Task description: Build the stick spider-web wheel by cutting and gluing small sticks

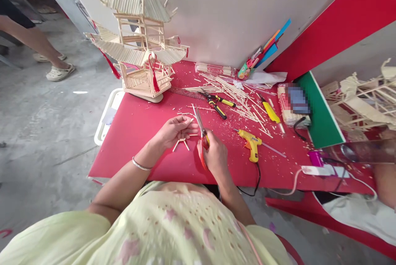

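Note:
My right hand [214, 151] grips a pair of scissors [201, 127] with red and yellow handles, blades pointing away from me. Close beside the blades, my left hand [177, 131] pinches a small pale piece of wooden stick [191, 120] between thumb and fingertip. Under the left hand, on the red tabletop, lies a small frame of joined sticks [182, 143], partly covered by the fingers. A pagoda model [145, 50] made of sticks, hung with red tassels, stands at the back left of the table.
Loose sticks [232, 92] and shavings spread across the red table [130, 133]. Pliers [218, 104], a yellow-handled knife [270, 110] and a yellow glue gun [251, 143] with a cord lie on the right. A green panel [320, 112] stands beyond. Another person's legs [37, 38] show at left.

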### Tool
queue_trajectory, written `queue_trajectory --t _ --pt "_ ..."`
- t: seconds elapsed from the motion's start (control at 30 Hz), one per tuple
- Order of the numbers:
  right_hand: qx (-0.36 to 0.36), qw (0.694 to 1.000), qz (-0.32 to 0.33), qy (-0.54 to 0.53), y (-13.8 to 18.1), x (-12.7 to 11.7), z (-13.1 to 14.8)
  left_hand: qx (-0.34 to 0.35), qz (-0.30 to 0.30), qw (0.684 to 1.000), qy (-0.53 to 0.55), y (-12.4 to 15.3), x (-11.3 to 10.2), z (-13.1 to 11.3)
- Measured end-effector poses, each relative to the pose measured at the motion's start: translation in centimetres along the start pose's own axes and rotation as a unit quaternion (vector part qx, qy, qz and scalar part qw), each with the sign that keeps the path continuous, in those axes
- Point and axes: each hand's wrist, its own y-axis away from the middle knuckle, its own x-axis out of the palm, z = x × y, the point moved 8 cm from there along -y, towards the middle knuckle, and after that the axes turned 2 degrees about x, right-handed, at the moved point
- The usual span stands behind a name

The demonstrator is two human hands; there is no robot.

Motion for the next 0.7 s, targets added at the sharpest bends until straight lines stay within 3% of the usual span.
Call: queue_trajectory --t 0.43,0.7 --pt "-0.01 0.991 0.018 0.132 0.1 -0.5 0.2 -0.077 0.055 0.99 -0.102 -0.8 -0.1 0.1" --pt "-0.005 0.998 0.007 0.068 0.1 -0.9 -0.6 -0.144 0.051 0.987 -0.057 -0.8 0.5 1.2"
